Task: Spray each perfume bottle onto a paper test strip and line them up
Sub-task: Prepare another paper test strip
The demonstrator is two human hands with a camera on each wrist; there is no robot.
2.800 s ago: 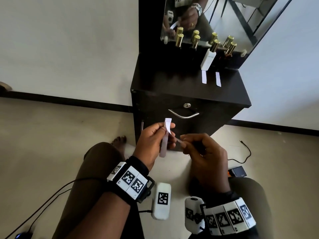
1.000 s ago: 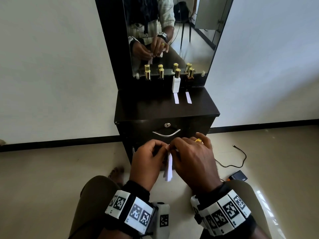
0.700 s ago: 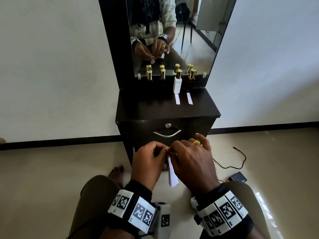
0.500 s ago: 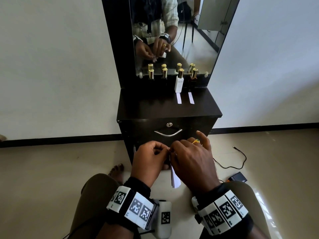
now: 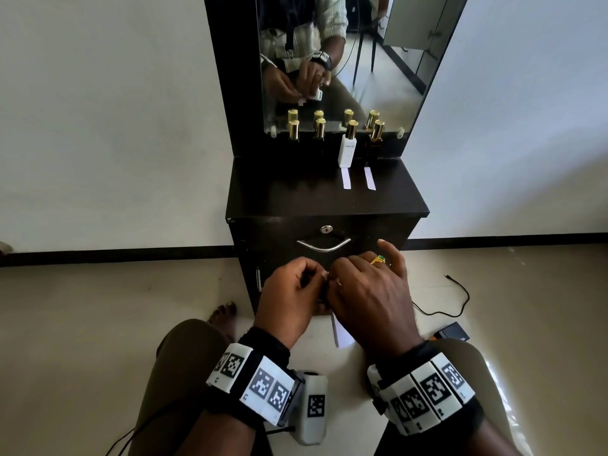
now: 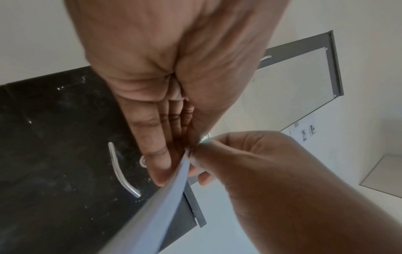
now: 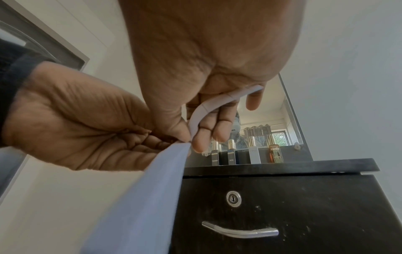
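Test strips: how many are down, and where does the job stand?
Done: two test strips lie side by side on the cabinet top, in front of the white bottle and amber bottle.

In hand: both the left hand and right hand pinch a paper sheet, seemingly tearing off another strip.

Left: the two dark bottles have no strips before them.

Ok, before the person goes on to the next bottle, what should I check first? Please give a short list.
1. Grip on paper: ok. The left hand and right hand both pinch the paper sheet at its top edge.
2. New strip torn free: cannot tell. The narrow strip curls under the right hand; its join is hidden.
3. Bottles upright: ok. All four bottles stand by the mirror.
4. Caps off for spraying: not ok. The gold caps are on.
5. Laid strips lined up: ok. Two lie side by side, apart, on the cabinet top.
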